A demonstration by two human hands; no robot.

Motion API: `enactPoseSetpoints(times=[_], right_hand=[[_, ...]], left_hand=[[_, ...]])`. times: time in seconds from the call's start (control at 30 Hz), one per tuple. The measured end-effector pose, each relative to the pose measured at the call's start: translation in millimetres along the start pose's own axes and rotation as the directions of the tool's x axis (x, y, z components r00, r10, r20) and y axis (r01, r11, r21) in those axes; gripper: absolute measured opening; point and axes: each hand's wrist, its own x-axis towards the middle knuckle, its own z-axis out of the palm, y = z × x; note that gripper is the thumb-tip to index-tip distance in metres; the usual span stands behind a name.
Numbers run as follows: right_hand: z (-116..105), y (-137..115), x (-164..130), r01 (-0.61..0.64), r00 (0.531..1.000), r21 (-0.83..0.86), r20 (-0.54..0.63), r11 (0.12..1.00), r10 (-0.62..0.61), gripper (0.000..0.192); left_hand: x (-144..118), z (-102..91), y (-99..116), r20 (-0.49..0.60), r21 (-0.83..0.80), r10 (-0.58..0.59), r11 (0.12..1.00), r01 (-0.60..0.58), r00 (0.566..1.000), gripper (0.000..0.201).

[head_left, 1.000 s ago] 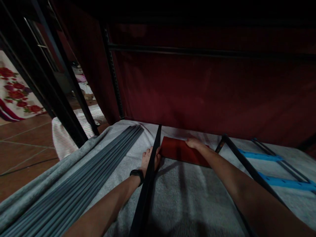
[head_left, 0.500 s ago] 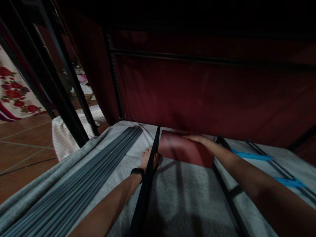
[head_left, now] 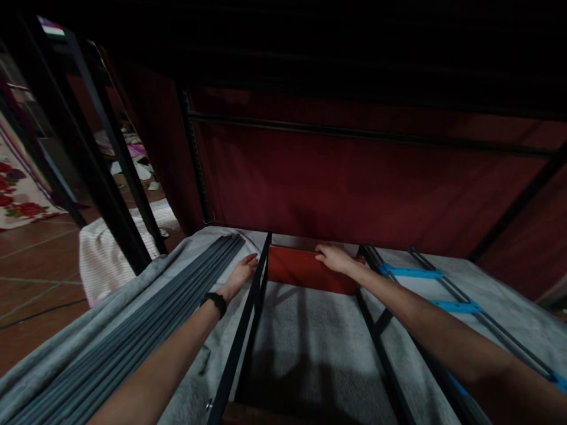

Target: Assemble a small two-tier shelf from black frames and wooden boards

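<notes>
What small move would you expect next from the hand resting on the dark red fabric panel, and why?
Probably the right hand pulls the dark red fabric panel taut between the black metal bars, since its far edge sits unevenly while the left hand rests beside the left bar.

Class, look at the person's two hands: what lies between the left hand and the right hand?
In the head view, a black metal bar and the red panel lie between the left hand and right hand.

Grey blanket (head_left: 310,330) w/ grey rods (head_left: 146,330)
</notes>
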Motion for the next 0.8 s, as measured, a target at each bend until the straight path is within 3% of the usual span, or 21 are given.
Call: enactPoseSetpoints(times=[0.13,0.23,0.37,0.5,0.63,0.73,0.8], right_hand=[[5,-1,-3,-0.002,1.000,0.011,-0.020,1.000,0.002,0.035],[7,0,-1,0.006,1.000,0.023,-0.029,1.000,-0.006,0.036],[10,4,1,0.023,0.999,0.040,-0.039,0.999,-0.021,0.038],[14,4,2,0.060,0.996,0.069,-0.065,0.996,-0.055,0.040],[12,10,-5,0.082,0.992,0.095,-0.102,0.992,-0.073,0.048],[2,36,-19,0.046,0.970,0.114,-0.243,0.992,-0.017,0.053],[-6,63,-34,-0.054,0.911,0.234,-0.386,0.971,0.144,0.050]], left_hand=[[14,8.4,33,0.061,-0.088,-0.027,0.996,0.032,0.998,0.045],[22,23.1,44,0.069,-0.136,-0.068,0.988,0.077,0.995,0.050],[25,32.8,46,0.091,-0.086,-0.075,0.993,0.083,0.993,0.052],[27,27.4,45,0.217,-0.039,-0.027,0.999,0.036,0.976,0.043],[33,24.0,43,0.246,-0.019,-0.026,0.999,0.031,0.969,0.046],[37,25.9,42,0.219,-0.005,-0.058,0.998,0.061,0.974,0.047],[39,27.4,44,0.199,0.005,-0.072,0.997,0.072,0.977,0.047]])
